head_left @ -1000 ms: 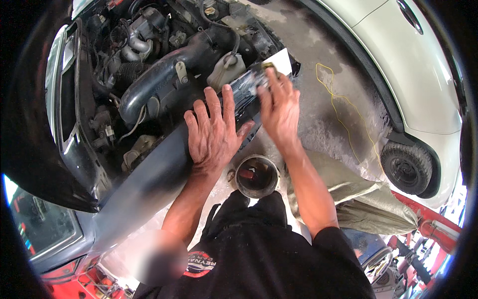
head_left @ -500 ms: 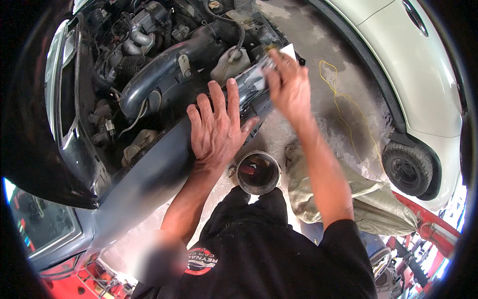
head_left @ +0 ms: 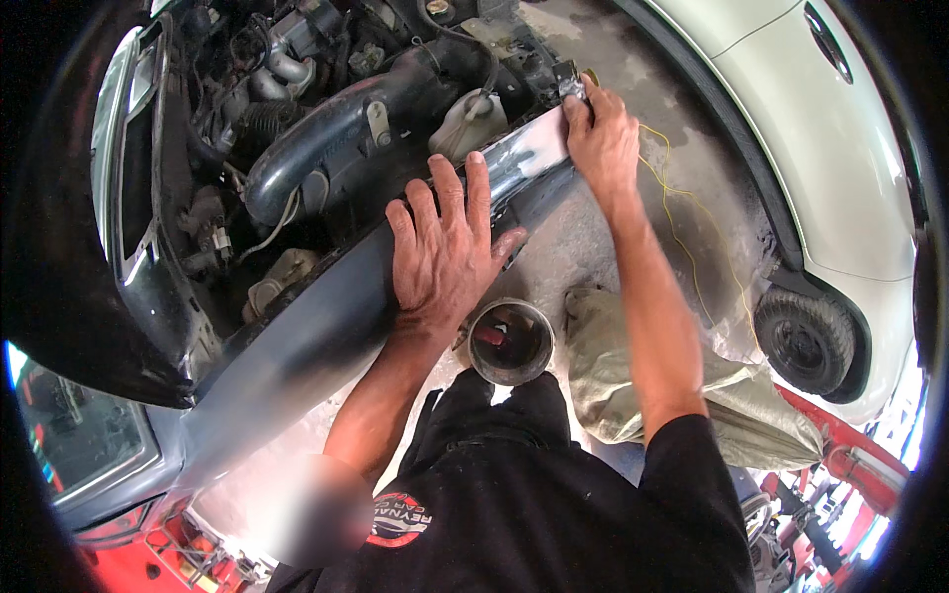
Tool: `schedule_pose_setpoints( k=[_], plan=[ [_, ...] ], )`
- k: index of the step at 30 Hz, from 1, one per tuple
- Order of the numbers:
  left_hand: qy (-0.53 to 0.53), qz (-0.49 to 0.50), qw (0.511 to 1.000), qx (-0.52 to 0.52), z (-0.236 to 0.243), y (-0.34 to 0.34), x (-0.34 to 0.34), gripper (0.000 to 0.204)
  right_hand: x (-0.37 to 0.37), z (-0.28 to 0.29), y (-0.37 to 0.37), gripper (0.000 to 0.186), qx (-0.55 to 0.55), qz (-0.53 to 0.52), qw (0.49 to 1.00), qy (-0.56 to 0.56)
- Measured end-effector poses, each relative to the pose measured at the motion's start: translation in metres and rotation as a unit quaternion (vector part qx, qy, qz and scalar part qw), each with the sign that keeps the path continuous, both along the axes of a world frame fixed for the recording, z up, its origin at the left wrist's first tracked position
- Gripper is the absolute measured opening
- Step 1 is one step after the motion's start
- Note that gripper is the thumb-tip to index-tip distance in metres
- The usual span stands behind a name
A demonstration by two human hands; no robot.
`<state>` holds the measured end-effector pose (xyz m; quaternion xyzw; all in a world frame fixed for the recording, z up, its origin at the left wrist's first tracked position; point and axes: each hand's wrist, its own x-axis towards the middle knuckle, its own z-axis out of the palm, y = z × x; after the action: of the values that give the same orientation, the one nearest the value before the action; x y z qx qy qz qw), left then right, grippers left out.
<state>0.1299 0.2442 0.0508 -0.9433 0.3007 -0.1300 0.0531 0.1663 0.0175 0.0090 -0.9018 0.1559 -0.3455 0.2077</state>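
My left hand [head_left: 445, 242] lies flat on the dark grey car fender [head_left: 336, 296], fingers spread. Farther along the same panel, my right hand [head_left: 603, 138] is closed at the front end, pressing a small yellowish pad [head_left: 591, 77] whose exact kind is mostly hidden by the fingers. Just behind its fingertips, a whitish patch [head_left: 539, 143] shows on the fender's wet-looking, shiny stretch. Below the panel, close to my legs, there is a round bucket [head_left: 511, 341] with something red inside.
An open engine bay with a thick black pipe [head_left: 316, 143] and a whitish plastic reservoir [head_left: 467, 124] borders the fender. A pale car [head_left: 860, 178] stands at right. A yellow cord [head_left: 682, 208] and a crumpled beige cover [head_left: 633, 385] lie between.
My right hand has slid forward and right along the fender to its front end, uncovering the whitish patch. My left hand stays flat on the panel, with a slight shift in view.
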Motion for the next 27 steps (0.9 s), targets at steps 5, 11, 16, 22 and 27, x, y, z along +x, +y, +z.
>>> schedule_pose_setpoints(
  k=[5, 11, 16, 22, 27],
  plan=[
    [0.001, 0.006, 1.000, -0.002, 0.000, -0.001, -0.001, 0.100, -0.043, 0.001, 0.040, 0.041, -0.031, 0.093, 0.995, -0.005],
    [-0.001, 0.011, 1.000, 0.008, -0.001, -0.002, -0.002, 0.101, -0.013, -0.015, -0.011, 0.042, 0.099, -0.002, 0.995, 0.031],
    [-0.022, 0.003, 1.000, 0.005, -0.002, -0.002, -0.002, 0.101, -0.051, -0.011, 0.036, 0.042, 0.056, 0.063, 0.996, 0.039],
    [-0.024, 0.005, 1.000, 0.017, -0.001, -0.002, -0.002, 0.101, -0.017, -0.025, -0.016, 0.042, 0.117, -0.003, 0.993, 0.015],
    [-0.024, 0.001, 1.000, 0.005, -0.002, -0.001, -0.001, 0.101, -0.041, -0.025, 0.020, 0.044, 0.014, 0.053, 0.998, -0.041]
  ],
)
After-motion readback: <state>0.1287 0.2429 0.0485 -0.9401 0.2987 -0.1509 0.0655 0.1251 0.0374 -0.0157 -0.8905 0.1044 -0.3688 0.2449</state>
